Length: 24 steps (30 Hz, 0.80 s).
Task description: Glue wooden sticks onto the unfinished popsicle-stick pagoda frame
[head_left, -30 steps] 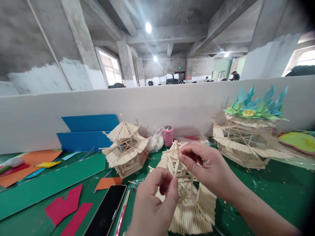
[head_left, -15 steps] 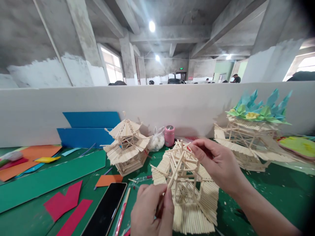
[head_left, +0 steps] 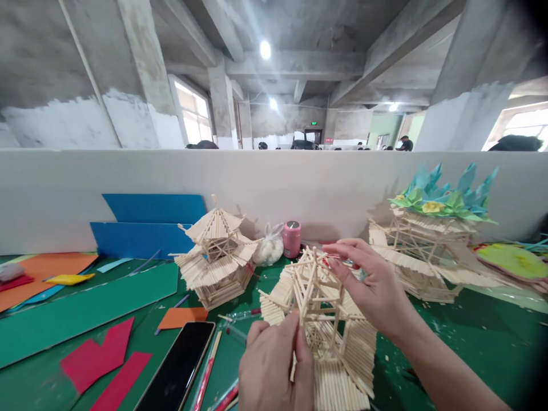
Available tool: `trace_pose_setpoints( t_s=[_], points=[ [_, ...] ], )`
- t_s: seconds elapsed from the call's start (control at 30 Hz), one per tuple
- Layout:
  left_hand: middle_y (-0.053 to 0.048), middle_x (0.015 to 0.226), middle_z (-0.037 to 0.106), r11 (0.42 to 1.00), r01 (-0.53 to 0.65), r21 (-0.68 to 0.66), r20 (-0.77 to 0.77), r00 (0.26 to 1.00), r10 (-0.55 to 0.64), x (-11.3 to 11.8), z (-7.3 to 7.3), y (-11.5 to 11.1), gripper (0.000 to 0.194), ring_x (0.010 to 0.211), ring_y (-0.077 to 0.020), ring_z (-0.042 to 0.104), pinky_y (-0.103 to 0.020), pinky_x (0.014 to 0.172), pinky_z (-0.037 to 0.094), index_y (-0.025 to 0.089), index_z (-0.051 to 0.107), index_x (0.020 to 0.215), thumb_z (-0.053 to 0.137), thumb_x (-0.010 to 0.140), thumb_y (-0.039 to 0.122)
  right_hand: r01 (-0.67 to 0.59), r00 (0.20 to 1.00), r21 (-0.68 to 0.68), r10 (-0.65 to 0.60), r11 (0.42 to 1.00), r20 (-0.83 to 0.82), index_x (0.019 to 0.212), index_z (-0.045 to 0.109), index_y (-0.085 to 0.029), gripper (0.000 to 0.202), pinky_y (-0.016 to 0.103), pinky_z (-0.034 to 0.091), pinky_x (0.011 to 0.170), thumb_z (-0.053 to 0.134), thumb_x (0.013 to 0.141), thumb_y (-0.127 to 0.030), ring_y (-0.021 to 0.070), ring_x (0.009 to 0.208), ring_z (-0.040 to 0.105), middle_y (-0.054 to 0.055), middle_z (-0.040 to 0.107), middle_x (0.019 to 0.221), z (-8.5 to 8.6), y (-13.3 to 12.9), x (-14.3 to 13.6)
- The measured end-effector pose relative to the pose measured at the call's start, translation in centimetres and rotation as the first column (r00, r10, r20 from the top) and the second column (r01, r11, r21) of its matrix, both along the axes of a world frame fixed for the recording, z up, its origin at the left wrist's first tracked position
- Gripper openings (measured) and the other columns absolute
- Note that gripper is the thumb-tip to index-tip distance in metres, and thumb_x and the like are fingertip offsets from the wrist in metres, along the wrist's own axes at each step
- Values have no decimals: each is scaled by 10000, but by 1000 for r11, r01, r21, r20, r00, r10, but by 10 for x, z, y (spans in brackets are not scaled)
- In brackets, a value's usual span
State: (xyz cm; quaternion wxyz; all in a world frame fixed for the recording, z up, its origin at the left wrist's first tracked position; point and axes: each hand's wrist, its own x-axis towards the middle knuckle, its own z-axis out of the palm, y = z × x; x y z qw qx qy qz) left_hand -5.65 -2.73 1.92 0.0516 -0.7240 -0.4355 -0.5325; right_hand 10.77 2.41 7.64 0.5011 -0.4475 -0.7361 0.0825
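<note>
A pavilion model of thin wooden sticks (head_left: 342, 379) stands right in front of me, with slatted lower roofs and a bare stick frame on top. My left hand (head_left: 274, 365) is at its front left, thumb and forefinger closed on a thin wooden stick (head_left: 293, 368) that is mostly covered by the fingers. The fingertips meet the lower end of a slanting roof stick. At the upper right of the frame, my right hand (head_left: 372, 282) has its fingers apart, close to the top sticks. Nothing shows between them.
A roofed stick pavilion (head_left: 218, 257) stands behind on the left, near a pink flask (head_left: 292, 240) and a white plastic bag (head_left: 270, 246). Far right is another model (head_left: 428, 257) topped with paper leaves. A phone (head_left: 177, 365), coloured paper (head_left: 103, 354) and stick packets (head_left: 208, 371) lie left.
My right hand's thumb and forefinger have come apart, where they were pinched at the frame's top. My left hand has shifted slightly right and up against the frame. The view has turned a little.
</note>
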Motion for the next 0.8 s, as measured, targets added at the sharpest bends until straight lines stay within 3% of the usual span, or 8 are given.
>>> trace_pose_setpoints(
  t_s=[0.17, 0.47, 0.8],
  points=[
    [-52, 665, 650, 1000, 17, -14, 23, 1000, -16, 1, -3, 1, 219, 564, -142, 559, -277, 625, 447, 122, 602, 989, 487, 803, 131, -49, 998, -49, 51, 998, 35, 1043, 596, -215, 238, 351, 380, 906, 446, 861, -240, 174, 1042, 465, 60, 509, 1083, -2, 1, -1],
    [-49, 593, 612, 1000, 3, -7, -19, 1000, -3, 3, 0, 1, 198, 518, -130, 525, -261, 594, 447, 64, 619, 939, 492, 796, 116, -107, 993, -73, 110, 992, 34, 1040, 597, -230, 244, 341, 368, 925, 421, 872, -211, 159, 1057, 441, 50, 490, 1083, -1, 0, -1],
    [-20, 624, 600, 999, 12, -31, 18, 1000, -11, 4, -1, 0, 200, 529, -116, 516, -250, 593, 435, 104, 611, 960, 507, 789, 105, -119, 991, -90, 124, 989, 49, 1045, 597, -181, 250, 308, 351, 925, 414, 878, -214, 152, 1054, 439, 62, 502, 1083, -2, 2, -1]
  ],
)
